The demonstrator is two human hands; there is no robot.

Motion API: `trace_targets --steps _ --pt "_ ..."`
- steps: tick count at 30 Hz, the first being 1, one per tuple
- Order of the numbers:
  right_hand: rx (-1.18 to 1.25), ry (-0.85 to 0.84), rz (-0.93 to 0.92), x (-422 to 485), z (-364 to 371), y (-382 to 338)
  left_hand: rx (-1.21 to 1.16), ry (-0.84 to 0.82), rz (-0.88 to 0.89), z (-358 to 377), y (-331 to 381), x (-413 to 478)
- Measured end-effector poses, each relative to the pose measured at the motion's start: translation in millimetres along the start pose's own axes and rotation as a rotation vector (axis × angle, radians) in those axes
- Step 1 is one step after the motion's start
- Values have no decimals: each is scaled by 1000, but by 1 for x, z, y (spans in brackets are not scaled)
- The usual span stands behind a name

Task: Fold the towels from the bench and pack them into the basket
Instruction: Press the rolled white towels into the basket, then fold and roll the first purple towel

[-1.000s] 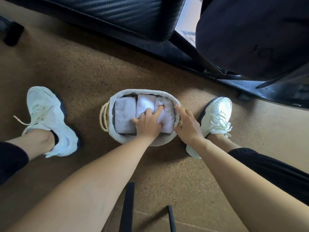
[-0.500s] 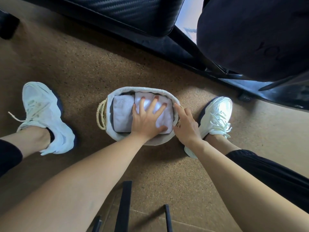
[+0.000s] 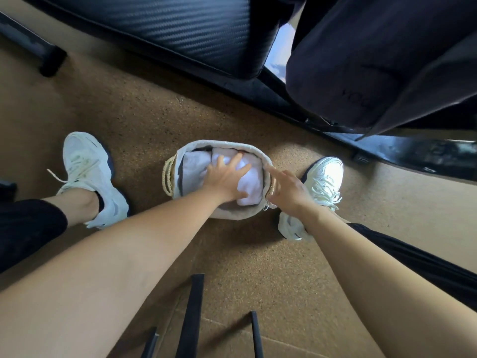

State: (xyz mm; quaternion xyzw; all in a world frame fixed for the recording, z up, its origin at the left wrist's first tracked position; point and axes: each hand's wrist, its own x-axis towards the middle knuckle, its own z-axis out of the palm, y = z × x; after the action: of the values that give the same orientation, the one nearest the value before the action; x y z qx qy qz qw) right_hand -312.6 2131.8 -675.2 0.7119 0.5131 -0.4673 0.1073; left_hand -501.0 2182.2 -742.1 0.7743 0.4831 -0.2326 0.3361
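A person's left hand (image 3: 227,180) presses flat, fingers spread, on the folded towels (image 3: 251,184) packed side by side in a small oval basket (image 3: 233,214). The basket stands on the speckled brown floor (image 3: 129,120) between two white laced shoes, the left shoe (image 3: 87,174) well apart from it, the right shoe (image 3: 324,180) just beside it. The right hand (image 3: 287,188) rests at the basket's right rim, fingers loose and uncurled, forefinger stretched along the edge above a rope handle (image 3: 271,187); a second rope handle (image 3: 167,177) shows on the opposite side. The left forearm partly hides the basket's near wall. Beyond the basket runs a black padded bench (image 3: 167,29) on a dark frame, beside a dark fabric bundle (image 3: 374,60) bearing faint lettering too dim to read. Black bars (image 3: 191,319) cross the floor's near edge
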Motion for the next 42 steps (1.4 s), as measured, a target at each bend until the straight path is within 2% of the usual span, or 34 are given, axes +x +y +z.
trace_targets --steps 3,5,6,7,8,9,10,11,14,16,18,20,22,26,28,31,34,39,42 --pt "22 99 5 -31 -23 -16 75 57 19 -30 1 -29" --pt "86 192 -4 -56 -42 -29 -88 218 -169 -60 22 -53" --pt "124 254 -17 -70 -52 -35 -191 277 -190 -74 20 -75" --pt "167 333 -34 -86 -62 -41 -164 402 -281 -91 25 -88" --pt "211 424 -55 -102 -72 -46 -139 502 -220 -99 28 -96" --pt "255 516 -79 -117 -81 -50 -247 502 -59 -113 36 -96" --pt "294 605 -109 -134 -91 -55 -332 421 65 -130 42 -110" --pt "319 691 -149 -151 -100 -59 -409 416 141 -147 47 -126" --pt "356 957 -306 -201 -130 -66 -561 586 218 -191 75 -153" --pt "350 1132 -367 -230 -152 -67 -657 643 314 -214 102 -167" --pt "351 1313 -373 -253 -175 -65 -730 694 384 -236 126 -176" --pt "401 1421 -323 -265 -195 -59 -760 714 417 -256 151 -181" --pt "485 1408 -249 -265 -215 -53 -758 706 410 -271 178 -182" --pt "588 1171 -254 -256 -247 -49 -701 776 300 -284 202 -178" --pt "569 1092 -291 -251 -258 -49 -733 812 330 -285 201 -183" --pt "557 1067 -288 -245 -267 -47 -873 776 382 -290 187 -195" --pt "485 1133 -273 -242 -269 -48 -950 761 381 -301 169 -209" --pt "337 1394 -321 -247 -266 -47 -954 760 392 -318 151 -230" --pt "317 1373 -385 -249 -267 -44 -933 695 464 -325 140 -242"
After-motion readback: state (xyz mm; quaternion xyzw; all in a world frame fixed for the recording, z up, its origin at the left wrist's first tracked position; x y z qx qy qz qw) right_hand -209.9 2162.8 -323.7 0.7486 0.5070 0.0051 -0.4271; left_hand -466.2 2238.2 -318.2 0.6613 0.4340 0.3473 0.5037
